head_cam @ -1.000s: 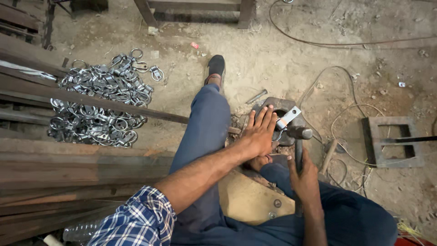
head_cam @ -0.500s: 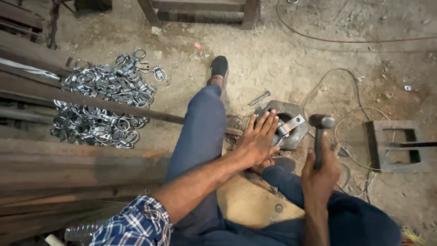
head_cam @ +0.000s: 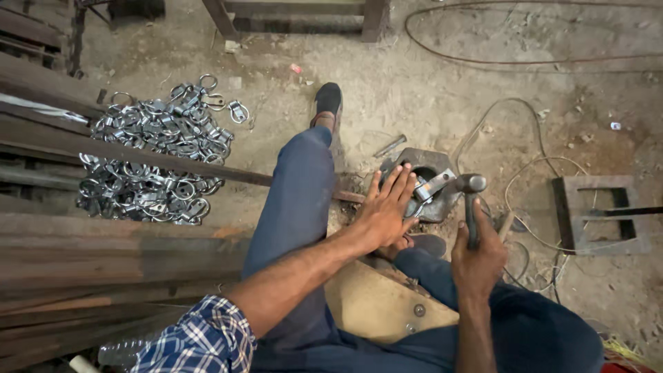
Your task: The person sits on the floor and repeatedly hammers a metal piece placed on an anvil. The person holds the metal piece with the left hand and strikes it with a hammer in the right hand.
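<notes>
A single head-worn camera looks steeply down from close above the seated person's legs and forearms, facing forward across the dirt floor (head_cam: 442,90).

No packages, labels, signs or screens appear anywhere on the dusty workshop floor (head_cam: 483,76) or among the metalwork here.

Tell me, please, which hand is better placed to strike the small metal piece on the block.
Right. The right hand grips the hammer, whose head sits beside the metal piece. The left hand lies flat, steadying it on the steel block.
</notes>
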